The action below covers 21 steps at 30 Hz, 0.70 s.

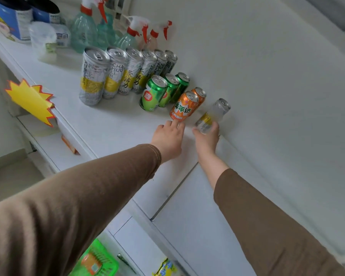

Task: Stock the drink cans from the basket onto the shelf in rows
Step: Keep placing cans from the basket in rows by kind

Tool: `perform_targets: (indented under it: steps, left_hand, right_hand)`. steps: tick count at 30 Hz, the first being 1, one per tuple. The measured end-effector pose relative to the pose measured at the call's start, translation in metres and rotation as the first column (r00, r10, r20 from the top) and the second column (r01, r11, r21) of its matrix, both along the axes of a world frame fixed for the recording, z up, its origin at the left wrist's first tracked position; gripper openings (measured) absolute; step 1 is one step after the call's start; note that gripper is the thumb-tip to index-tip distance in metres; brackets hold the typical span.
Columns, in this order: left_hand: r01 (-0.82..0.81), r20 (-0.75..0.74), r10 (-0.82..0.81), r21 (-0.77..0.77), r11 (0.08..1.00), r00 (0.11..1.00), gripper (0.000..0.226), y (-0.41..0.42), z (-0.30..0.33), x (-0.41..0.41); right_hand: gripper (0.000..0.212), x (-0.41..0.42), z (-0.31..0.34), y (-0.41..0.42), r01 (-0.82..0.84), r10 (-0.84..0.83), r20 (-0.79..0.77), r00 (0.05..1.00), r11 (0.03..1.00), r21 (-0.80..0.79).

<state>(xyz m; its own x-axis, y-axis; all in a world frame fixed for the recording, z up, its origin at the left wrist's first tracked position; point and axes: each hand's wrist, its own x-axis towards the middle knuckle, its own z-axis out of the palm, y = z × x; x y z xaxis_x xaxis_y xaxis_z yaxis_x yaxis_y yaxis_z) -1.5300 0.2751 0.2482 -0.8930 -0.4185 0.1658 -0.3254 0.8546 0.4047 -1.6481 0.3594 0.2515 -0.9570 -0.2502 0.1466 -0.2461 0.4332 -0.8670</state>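
Up on the white shelf (112, 124), the right grip (206, 139) pinches a silver can (212, 115) by its base against the back wall (267, 86). Just left, the left grip (168, 137), fingers spread, touches an orange can (182, 108). Beyond stand green cans (153, 94), silver rows, spray bottles (84, 30). Below the arms sits a green basket (96, 259).

Right hand (207, 139) grips silver can (212, 116); left fingertips (174, 124) touch orange can (184, 106)

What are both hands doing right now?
Left hand: open, fingertips touching the orange can.
Right hand: holding a silver can.
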Motion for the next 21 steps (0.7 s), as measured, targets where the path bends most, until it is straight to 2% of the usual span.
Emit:
perform_targets:
  steps: [5, 10, 15, 21]
  left_hand:
    - [0.063, -0.002, -0.064, -0.161, 0.985, 0.998, 0.078, -0.024, 0.009, 0.076]
    - [0.107, 0.0, -0.112, -0.299, 0.948, 0.994, 0.078, -0.056, 0.011, 0.179]
    - [0.125, 0.037, -0.119, -0.313, 0.942, 0.992, 0.082, -0.09, -0.01, 0.281]
    - [0.177, 0.11, -0.152, -0.271, 0.946, 0.982, 0.085, -0.103, -0.075, 0.361]
  right_hand:
    - [0.071, 0.095, 0.005, -0.005, -0.093, 0.103, -0.095, 0.99, 0.99, 0.102]
    - [0.074, 0.204, -0.007, -0.017, -0.13, 0.244, -0.346, 0.906, 0.938, 0.321]
    - [0.075, 0.311, -0.036, -0.029, -0.095, 0.26, -0.345, 0.902, 0.898, 0.43]
    - [0.077, 0.395, -0.097, -0.023, -0.092, 0.33, -0.329, 0.885, 0.815, 0.572]
